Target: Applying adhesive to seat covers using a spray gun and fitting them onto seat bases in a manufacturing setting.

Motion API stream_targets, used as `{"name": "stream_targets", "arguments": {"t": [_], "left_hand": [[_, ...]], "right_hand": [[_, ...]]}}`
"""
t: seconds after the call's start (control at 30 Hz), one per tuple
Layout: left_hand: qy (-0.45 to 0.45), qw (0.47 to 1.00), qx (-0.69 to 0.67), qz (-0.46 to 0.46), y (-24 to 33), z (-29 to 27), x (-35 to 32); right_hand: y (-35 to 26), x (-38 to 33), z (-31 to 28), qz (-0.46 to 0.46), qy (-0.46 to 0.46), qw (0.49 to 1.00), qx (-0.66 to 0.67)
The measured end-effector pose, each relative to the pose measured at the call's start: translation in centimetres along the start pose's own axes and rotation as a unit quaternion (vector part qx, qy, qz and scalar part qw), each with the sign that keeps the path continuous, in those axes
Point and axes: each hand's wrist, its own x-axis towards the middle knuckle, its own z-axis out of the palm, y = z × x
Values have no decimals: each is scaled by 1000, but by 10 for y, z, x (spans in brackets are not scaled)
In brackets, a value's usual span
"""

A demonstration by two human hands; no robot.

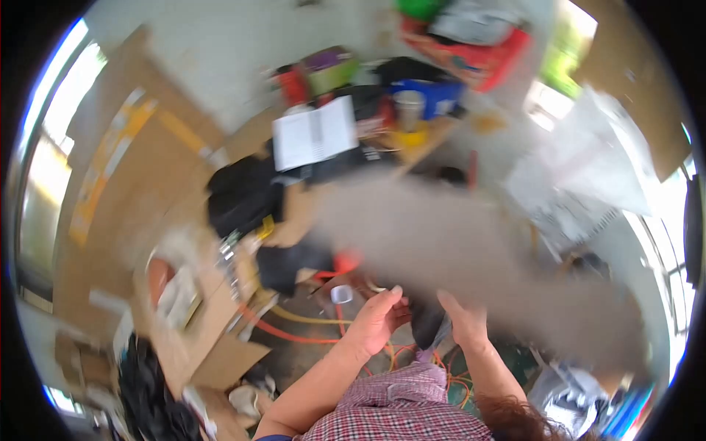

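A large grey-brown piece of soft, sheet-like material, likely cloth point(448, 228), is smeared by motion and stretches from the middle of the view far out to the right. At its lower edge my left hand point(377, 320) is closed, thumb up and fingers curled. My right hand point(466, 321) grips the same edge, its fingers mostly hidden behind the material. Between the hands hangs a dark piece of fabric point(426, 320); whether it belongs to the grey-brown cloth I cannot tell. Below them is my checked apron point(397, 411).
A table ahead bears an open notebook point(315, 134), dark cloth point(243, 195) and a metal cup point(409, 110). Orange and yellow hoses point(294, 334) cross the floor. Cardboard point(154, 184) leans at left; white plastic sheeting point(581, 162) hangs at right, with bags point(566, 397) below.
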Motion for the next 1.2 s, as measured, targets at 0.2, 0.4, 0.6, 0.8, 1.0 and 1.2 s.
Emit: {"name": "stream_targets", "arguments": {"t": [0.2,0.4,0.6,0.8,1.0,1.2], "left_hand": [[161,961,-41,222,86,-116,-201],[219,921,-12,322,128,-207,-410],[370,799,7,474,117,-273,-561],[497,639,-124,574,106,-299,-629],[562,429,-202,678,125,-319,-643],[565,397,-237,683,155,-333,-613]], "right_hand": [[26,-39,223,174,-195,964,49],[13,-91,429,50,-307,950,35],[3,-109,570,22,-380,921,89],[-2,-141,654,-98,-435,894,31],[53,-304,685,-233,-772,587,-68],[82,-331,726,-187,-848,493,-44]]}}
